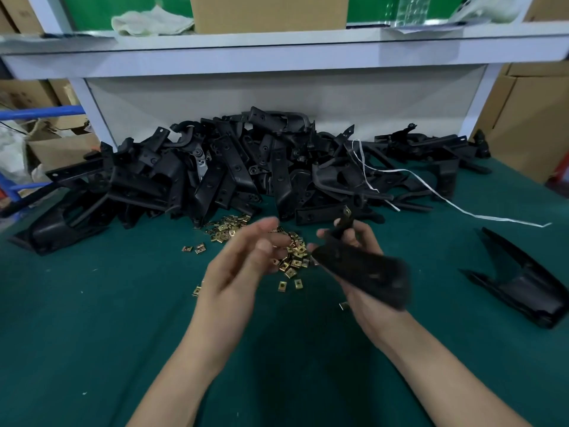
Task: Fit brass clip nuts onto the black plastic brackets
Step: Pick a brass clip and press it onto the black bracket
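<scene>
Just in front of the loose clip nuts scattered on the green mat, we find both hands raised and apart. The right hand grips one black bracket, fingers curled round its middle. The bracket is motion-blurred. Its broad body runs from lower right to upper left across the palm; its narrow arm points up and away from us, toward the far side of the nut scatter. A brass clip nut sits at the tip of that arm.

The left hand hovers over the nut scatter, palm turned inward, fingers relaxed and slightly bent. We see nothing held in it, though blur hides the fingertips.

Beyond the nuts lies the bracket heap, stacked against the white back panel. A white strap trails from the heap toward the right of the nuts. Well to the right of the nuts, one separate bracket lies alone on the mat. Above the heap, a white shelf carries a cardboard box and a cloth.
</scene>
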Available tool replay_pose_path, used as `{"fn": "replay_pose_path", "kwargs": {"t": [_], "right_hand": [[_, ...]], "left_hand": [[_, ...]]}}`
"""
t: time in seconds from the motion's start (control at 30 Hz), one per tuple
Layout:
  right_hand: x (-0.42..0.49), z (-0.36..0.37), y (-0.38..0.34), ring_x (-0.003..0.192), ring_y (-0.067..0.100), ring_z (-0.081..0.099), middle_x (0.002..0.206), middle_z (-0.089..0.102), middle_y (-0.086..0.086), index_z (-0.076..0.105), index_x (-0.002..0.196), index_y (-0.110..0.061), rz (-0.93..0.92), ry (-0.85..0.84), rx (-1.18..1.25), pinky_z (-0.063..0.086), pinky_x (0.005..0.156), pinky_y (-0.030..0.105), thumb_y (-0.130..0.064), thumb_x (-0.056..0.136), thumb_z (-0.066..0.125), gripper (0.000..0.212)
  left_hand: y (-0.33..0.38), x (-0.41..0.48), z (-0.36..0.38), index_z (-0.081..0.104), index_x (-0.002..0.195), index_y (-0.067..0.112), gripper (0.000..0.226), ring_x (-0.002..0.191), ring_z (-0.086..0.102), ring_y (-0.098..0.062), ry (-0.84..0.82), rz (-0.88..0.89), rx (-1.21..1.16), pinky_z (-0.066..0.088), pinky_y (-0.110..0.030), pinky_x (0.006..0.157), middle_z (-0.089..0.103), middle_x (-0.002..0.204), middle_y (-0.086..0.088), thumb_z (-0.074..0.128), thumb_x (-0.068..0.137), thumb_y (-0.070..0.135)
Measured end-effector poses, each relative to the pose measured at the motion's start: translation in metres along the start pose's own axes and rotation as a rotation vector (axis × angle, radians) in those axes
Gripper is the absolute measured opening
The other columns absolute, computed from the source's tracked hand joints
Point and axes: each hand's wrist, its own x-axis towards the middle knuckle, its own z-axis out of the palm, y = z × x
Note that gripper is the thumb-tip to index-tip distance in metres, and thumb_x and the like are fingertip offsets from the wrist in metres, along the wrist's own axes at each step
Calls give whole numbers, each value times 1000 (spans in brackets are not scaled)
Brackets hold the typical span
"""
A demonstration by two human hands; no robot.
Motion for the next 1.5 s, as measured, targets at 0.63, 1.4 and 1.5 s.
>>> {"fn": "replay_pose_path", "kwargs": {"t": [0.63,1.4,1.5], "right_hand": [[-4,6,-6,83,18,74,102,71,14,57,122,-21,77,-174,59,60,74,28,-9,84,64,41],[-14,-3,-11,84,-1,68,109,68,-25,59,113,-54,-167,-220,-658,48,72,6,-44,79,65,35],[-13,-4,-10,81,8,69,101,71,-24,63,107,-54,-165,-223,-689,50,69,10,-31,82,69,34]], "left_hand": [[-14,-6,9,52,129,38,33,124,52,-11,-104,271,730,47,-21,96,47,132,15,40,102,53],[-10,-4,-3,47,121,48,67,111,51,5,3,160,779,39,-6,86,48,119,26,63,82,-5],[-9,-4,-3,48,120,48,58,110,52,0,-12,171,766,42,-11,83,49,117,25,58,82,4]]}}
